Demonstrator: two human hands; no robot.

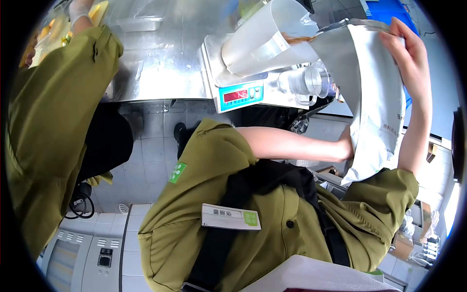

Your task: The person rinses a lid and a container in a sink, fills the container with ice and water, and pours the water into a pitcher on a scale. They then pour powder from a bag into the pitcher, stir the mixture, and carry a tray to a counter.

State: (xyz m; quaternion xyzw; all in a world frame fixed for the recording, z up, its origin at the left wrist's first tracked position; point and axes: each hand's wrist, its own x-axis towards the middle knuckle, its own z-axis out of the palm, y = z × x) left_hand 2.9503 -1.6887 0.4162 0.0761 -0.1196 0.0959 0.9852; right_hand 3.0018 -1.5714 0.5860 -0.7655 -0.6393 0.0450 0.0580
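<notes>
A large white and silver bag (377, 107) is tilted, its mouth toward a translucent pitcher (265, 44). Brown material shows between the bag's mouth and the pitcher's opening. My right hand (408, 56) is closed on the bag's upper edge. Lower down, my left hand (345, 145) holds the bag from the side, its fingers mostly hidden behind it. The pitcher leans on a scale (210, 63) with a lit red display. Beside the scale are clear plastic cups (304, 82).
A steel table (160, 73) bears a clear tray (141, 22). At the left, a co-worker in an olive sleeve (58, 107) reaches toward containers of yellow and orange food (46, 31). Something blue (391, 12) is at the top right, and grey cabinets (99, 263) stand at lower left.
</notes>
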